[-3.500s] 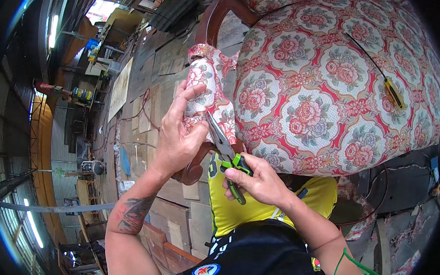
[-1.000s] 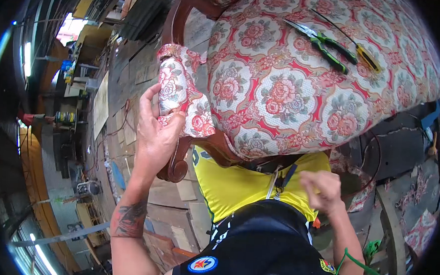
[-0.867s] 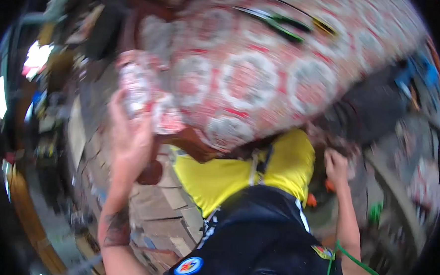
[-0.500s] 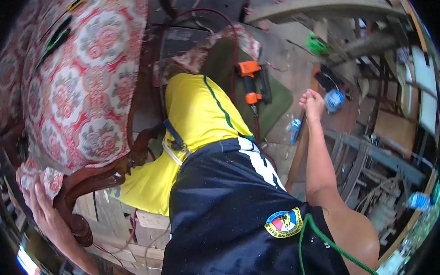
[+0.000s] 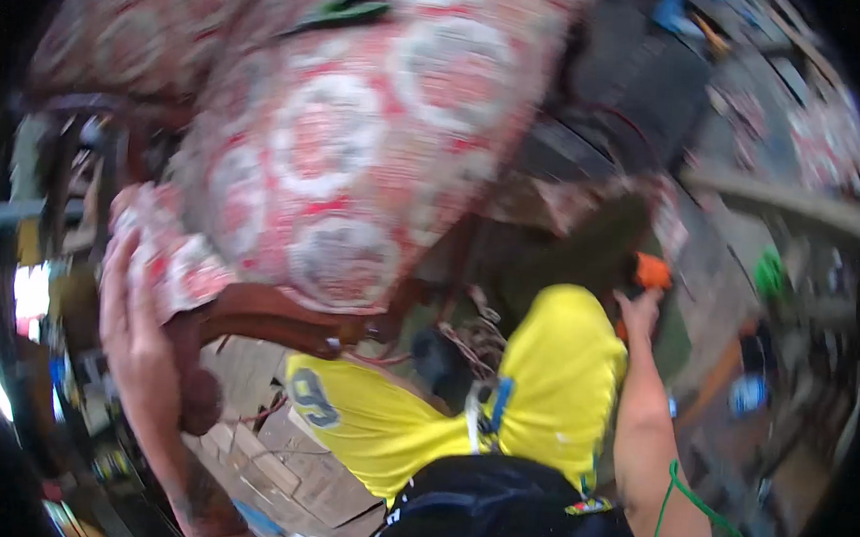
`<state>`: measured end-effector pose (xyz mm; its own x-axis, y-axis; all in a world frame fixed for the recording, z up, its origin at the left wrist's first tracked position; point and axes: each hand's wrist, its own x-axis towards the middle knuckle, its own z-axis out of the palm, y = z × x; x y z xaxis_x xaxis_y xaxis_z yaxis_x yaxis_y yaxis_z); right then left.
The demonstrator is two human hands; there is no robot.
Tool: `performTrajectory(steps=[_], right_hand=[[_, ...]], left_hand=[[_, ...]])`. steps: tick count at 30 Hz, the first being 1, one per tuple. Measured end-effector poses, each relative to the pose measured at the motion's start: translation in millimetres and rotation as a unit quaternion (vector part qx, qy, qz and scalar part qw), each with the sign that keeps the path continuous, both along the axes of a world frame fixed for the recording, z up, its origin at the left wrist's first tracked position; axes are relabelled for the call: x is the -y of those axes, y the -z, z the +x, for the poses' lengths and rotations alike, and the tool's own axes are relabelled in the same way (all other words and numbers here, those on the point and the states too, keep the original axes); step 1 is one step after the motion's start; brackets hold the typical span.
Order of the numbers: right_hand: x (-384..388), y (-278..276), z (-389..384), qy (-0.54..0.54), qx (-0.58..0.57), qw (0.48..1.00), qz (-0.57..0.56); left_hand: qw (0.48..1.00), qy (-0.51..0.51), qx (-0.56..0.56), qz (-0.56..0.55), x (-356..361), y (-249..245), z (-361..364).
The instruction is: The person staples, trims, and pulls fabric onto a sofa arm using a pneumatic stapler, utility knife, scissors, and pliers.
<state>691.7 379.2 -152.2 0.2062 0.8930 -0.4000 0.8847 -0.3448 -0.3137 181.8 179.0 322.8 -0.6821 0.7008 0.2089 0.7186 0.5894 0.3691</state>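
My left hand (image 5: 140,321) lies with its fingers stretched out along a flap of floral fabric (image 5: 173,255) at the end of a carved wooden armrest (image 5: 272,314). Its thumb is hidden. The red and white floral upholstery (image 5: 348,157) covers the seat beside it. At the right, my right hand (image 5: 641,307) is closed around the handle of an orange and black staple gun (image 5: 653,271), which rests on dark green cloth. Motion blur softens the fingers there, and part of the tool is behind the hand.
Green-handled pliers (image 5: 351,10) lie on the upholstery. Fabric scraps (image 5: 666,213) and a red hose (image 5: 627,123) are on the floor. Beyond my right arm are a blue-labelled bottle (image 5: 747,394), a green item (image 5: 769,273) and wooden pieces. A wooden beam (image 5: 784,198) crosses the right side.
The view has swung left, toward the chair. My right hand, closed and apart from the staple gun before, has come down onto its handle. My left hand stays at the fabric flap.
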Motion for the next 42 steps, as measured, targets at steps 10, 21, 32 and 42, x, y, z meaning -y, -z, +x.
performTrajectory(steps=[10,21,32,42], right_hand=[[-32,19,78,0.205,-0.26,0.941,-0.075],[21,-234,-112,0.201,-0.284,0.935,-0.059],[5,-394,-237,0.079,-0.373,0.923,-0.056],[-66,-409,-282,-0.077,-0.384,0.918,0.064]], left_hand=[[0.991,-0.087,0.027,0.097,-13,8,17],[0.969,-0.149,0.173,0.096,-7,2,3],[0.954,-0.238,0.175,0.039,-12,-1,-4],[0.963,-0.231,0.138,0.027,-6,-2,-2]])
